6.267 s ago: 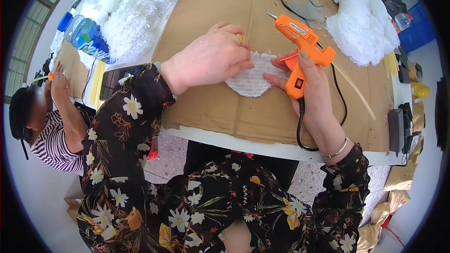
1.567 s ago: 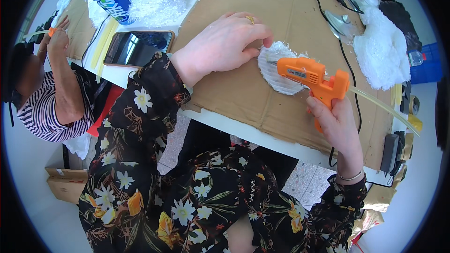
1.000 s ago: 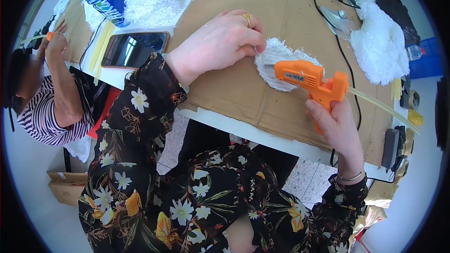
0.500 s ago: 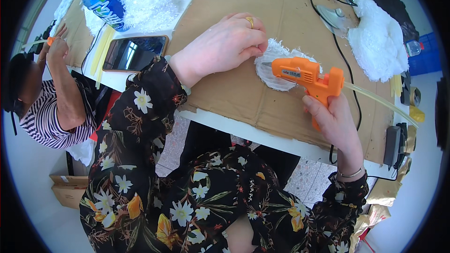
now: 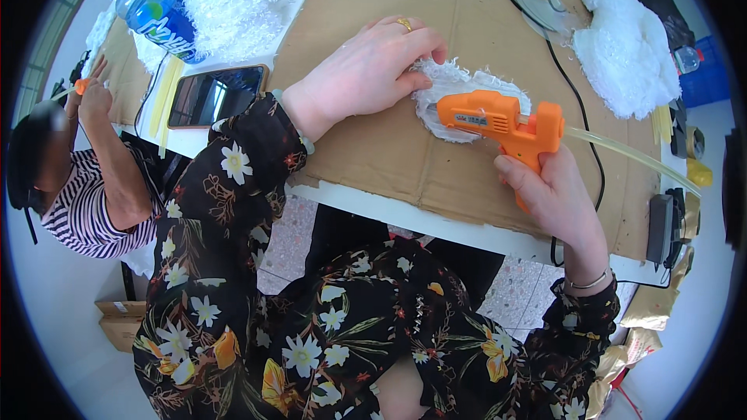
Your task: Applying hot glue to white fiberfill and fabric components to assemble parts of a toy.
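My right hand point(image 5: 548, 190) grips an orange hot glue gun point(image 5: 494, 117) by its handle. A translucent glue stick point(image 5: 630, 152) sticks out of the gun's back and runs to the right. The nozzle points left over a white, frayed fabric piece point(image 5: 443, 118) lying on cardboard, and the gun body covers part of the fabric. At the fabric's upper left edge is my left hand point(image 5: 373, 66), with a ring on one finger. Its thumb tip touches or nearly touches the edge. The bent fingers are spread from the thumb, with fabric showing in the gap.
White fluffy material lies in piles at upper left point(image 5: 253, 4) and right point(image 5: 626, 54). A blue-capped bottle point(image 5: 159, 15), a phone point(image 5: 218, 97) and glue sticks point(image 5: 166, 97) stand left. A black cable point(image 5: 572, 85) crosses the cardboard point(image 5: 373, 155). Another person point(image 5: 101, 163) works at far left.
My left thumb and fingers have parted from a pinch at the fabric's edge. The whole view has shifted slightly; the glue gun stays over the fabric in my right hand.
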`<action>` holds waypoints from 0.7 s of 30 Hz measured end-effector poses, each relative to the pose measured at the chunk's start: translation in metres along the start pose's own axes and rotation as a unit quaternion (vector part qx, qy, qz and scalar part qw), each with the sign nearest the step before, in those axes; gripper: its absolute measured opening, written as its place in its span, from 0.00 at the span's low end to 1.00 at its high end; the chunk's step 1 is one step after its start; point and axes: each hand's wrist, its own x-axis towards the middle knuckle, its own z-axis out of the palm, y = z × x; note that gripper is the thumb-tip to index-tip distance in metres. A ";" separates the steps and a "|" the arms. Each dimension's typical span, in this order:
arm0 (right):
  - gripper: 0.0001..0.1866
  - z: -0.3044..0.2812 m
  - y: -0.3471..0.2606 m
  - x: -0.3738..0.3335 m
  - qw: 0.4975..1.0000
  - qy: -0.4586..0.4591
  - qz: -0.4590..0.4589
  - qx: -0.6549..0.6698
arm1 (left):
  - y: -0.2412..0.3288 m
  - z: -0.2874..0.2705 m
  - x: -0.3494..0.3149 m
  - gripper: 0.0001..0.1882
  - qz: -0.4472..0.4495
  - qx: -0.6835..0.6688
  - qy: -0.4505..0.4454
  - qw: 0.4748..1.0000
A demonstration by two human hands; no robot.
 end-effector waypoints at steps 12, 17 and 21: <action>0.12 -0.014 0.010 -0.009 0.999 0.007 0.001 0.035 | 0.020 -0.004 0.000 0.06 0.121 0.150 0.004 0.981; 0.10 -0.021 0.019 -0.008 1.000 -0.005 0.009 0.002 | 0.020 0.006 0.010 0.10 0.120 0.120 0.012 0.985; 0.11 -0.027 0.020 -0.005 0.999 -0.009 0.011 -0.036 | 0.020 0.005 0.016 0.13 0.046 0.050 -0.006 0.998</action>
